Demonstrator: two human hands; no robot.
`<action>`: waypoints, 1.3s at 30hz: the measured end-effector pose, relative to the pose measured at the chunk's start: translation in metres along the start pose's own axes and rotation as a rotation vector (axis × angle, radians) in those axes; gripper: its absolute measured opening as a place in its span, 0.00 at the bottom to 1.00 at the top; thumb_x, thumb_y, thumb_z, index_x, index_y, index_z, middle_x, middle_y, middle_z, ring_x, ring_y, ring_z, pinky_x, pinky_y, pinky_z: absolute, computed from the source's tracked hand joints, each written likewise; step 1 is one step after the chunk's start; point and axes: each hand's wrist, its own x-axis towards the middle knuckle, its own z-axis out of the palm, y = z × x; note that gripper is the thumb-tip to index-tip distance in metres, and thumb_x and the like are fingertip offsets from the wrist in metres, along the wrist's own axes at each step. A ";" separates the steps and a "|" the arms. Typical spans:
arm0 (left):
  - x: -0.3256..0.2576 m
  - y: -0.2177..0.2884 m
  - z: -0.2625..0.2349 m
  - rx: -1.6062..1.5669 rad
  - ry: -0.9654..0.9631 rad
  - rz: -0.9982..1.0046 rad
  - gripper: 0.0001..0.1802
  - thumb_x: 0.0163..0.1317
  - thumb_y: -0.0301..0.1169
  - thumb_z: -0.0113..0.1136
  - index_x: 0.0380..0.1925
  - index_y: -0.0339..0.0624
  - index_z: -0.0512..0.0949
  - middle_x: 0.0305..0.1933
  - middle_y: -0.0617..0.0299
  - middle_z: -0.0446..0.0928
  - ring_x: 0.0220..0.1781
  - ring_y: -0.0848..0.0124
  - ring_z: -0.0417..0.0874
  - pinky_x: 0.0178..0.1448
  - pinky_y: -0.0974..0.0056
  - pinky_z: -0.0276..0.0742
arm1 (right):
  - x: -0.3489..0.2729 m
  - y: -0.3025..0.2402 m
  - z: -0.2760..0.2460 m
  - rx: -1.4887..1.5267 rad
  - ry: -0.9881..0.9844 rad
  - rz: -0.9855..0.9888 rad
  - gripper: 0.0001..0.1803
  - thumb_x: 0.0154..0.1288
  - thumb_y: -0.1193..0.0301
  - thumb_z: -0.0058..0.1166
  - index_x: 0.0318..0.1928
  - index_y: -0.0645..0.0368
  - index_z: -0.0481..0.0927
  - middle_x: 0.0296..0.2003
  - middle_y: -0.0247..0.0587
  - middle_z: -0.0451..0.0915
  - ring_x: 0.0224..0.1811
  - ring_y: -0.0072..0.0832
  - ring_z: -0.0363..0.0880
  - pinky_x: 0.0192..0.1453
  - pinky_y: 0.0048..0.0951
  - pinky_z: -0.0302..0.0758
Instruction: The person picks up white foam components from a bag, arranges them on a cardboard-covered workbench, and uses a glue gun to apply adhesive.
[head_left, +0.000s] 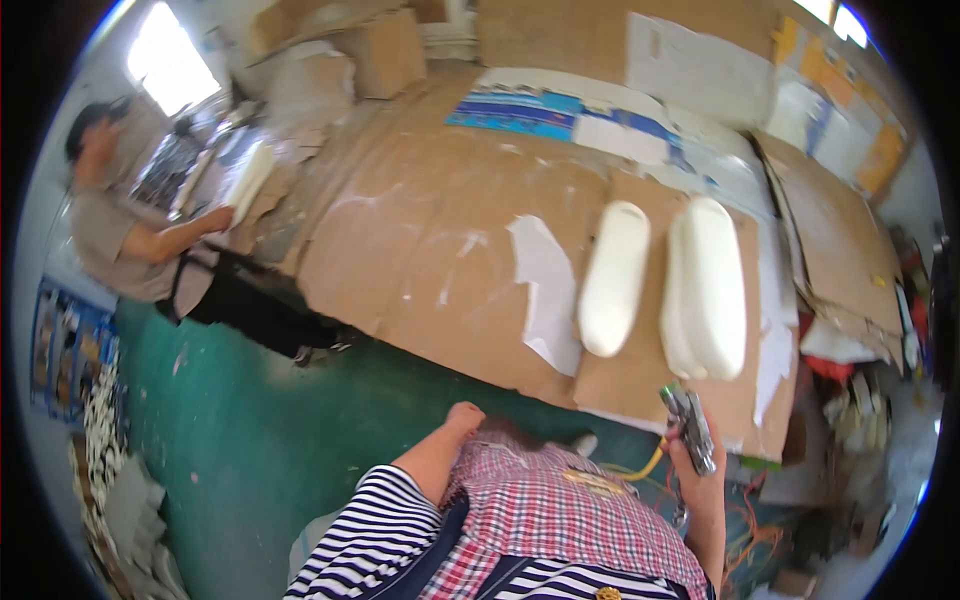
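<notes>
My right hand (pixel 694 455) is wrapped round a silver spray gun (pixel 690 428) with a green part at its front end. A yellow hose (pixel 650 465) runs close beside that hand. In front of the gun, on the cardboard-covered table, lie long, rounded, cream-white moulded pieces. One piece (pixel 614 280) lies on its own; to its right, another piece (pixel 716 285) sits close against a similar one. My left hand (pixel 465 417) is held at waist level by the checked apron (pixel 560 500), its fingers curled, and nothing shows in it.
Brown cardboard (pixel 430 240) covers the table, with a torn white sheet (pixel 543 290) and blue-and-white printed board (pixel 570 115) on it. At the left another person (pixel 150 240) holds a similar white piece (pixel 250 183). Orange cords (pixel 755 540) lie on the floor to my right.
</notes>
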 end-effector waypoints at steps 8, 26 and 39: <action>-0.004 0.020 0.005 0.029 -0.078 -0.008 0.14 0.54 0.29 0.58 0.42 0.40 0.78 0.32 0.59 0.78 0.20 0.69 0.77 0.24 0.64 0.76 | -0.005 -0.036 -0.018 -0.055 0.031 0.001 0.29 0.60 0.78 0.55 0.62 0.63 0.63 0.39 0.34 0.75 0.41 0.18 0.73 0.47 0.21 0.71; 0.006 0.015 0.003 -0.031 -0.147 -0.035 0.19 0.53 0.29 0.57 0.46 0.35 0.75 0.35 0.54 0.79 0.21 0.67 0.78 0.22 0.66 0.72 | -0.001 -0.060 -0.015 -0.130 0.087 -0.079 0.29 0.61 0.76 0.55 0.62 0.64 0.63 0.37 0.34 0.76 0.38 0.18 0.74 0.43 0.20 0.72; 0.015 0.000 -0.005 -0.010 -0.124 -0.042 0.21 0.52 0.30 0.58 0.48 0.35 0.75 0.36 0.53 0.80 0.21 0.65 0.80 0.22 0.65 0.74 | 0.002 -0.073 -0.013 -0.114 0.107 -0.093 0.30 0.60 0.76 0.56 0.62 0.66 0.63 0.38 0.34 0.76 0.39 0.18 0.74 0.44 0.20 0.73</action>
